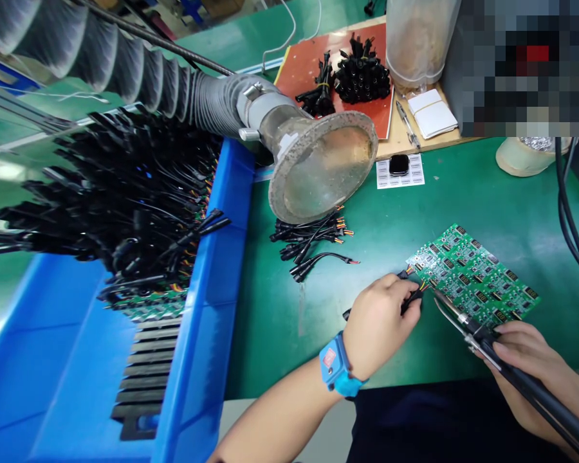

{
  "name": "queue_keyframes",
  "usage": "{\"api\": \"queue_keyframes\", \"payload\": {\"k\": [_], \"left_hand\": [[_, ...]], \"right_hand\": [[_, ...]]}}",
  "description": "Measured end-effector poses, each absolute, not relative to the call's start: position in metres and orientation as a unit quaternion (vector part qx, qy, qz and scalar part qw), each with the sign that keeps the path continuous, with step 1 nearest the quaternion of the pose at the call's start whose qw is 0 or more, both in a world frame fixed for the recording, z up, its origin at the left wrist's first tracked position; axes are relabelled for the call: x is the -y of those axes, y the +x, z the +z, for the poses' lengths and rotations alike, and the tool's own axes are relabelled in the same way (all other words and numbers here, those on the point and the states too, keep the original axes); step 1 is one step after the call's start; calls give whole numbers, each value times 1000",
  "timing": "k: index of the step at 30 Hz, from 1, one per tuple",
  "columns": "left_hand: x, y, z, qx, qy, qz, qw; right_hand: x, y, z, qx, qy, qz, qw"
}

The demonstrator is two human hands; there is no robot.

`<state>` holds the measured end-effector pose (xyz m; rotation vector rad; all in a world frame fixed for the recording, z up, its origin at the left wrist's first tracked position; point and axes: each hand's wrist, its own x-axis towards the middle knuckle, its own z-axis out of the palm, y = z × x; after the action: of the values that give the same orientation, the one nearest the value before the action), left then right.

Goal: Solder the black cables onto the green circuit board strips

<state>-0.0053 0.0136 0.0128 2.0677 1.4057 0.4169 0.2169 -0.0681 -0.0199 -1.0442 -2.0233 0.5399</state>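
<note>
My left hand pinches a short black cable, its bare coloured wire ends at the left edge of a green circuit board panel. The panel lies flat on the green bench and carries rows of small digit displays. My right hand is wrapped around a soldering iron with a thin metal guide along its tip. The tip points at the panel's edge near the wires; whether it touches them I cannot tell. Left of my left hand lies a loose pile of similar black cables.
A fume extractor hood hangs over the bench. At left stands a blue bin with wired boards in a black rack. Cable bundles lie on a red board. A watch face, pen and solder roll sit behind.
</note>
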Motion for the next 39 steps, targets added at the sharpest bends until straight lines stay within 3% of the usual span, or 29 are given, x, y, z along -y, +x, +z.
{"api": "queue_keyframes", "payload": {"k": [14, 20, 31, 39], "left_hand": [[-14, -5, 12, -527, 784, 142, 296], [-13, -4, 14, -529, 783, 138, 295], [-12, -5, 13, -525, 793, 136, 280], [-12, -4, 13, -524, 793, 133, 280]], "right_hand": [[69, 217, -19, 776, -450, 216, 385], [76, 223, -26, 758, -427, 246, 428], [69, 216, -19, 792, -439, 211, 368], [74, 221, -20, 781, -430, 222, 395]]}}
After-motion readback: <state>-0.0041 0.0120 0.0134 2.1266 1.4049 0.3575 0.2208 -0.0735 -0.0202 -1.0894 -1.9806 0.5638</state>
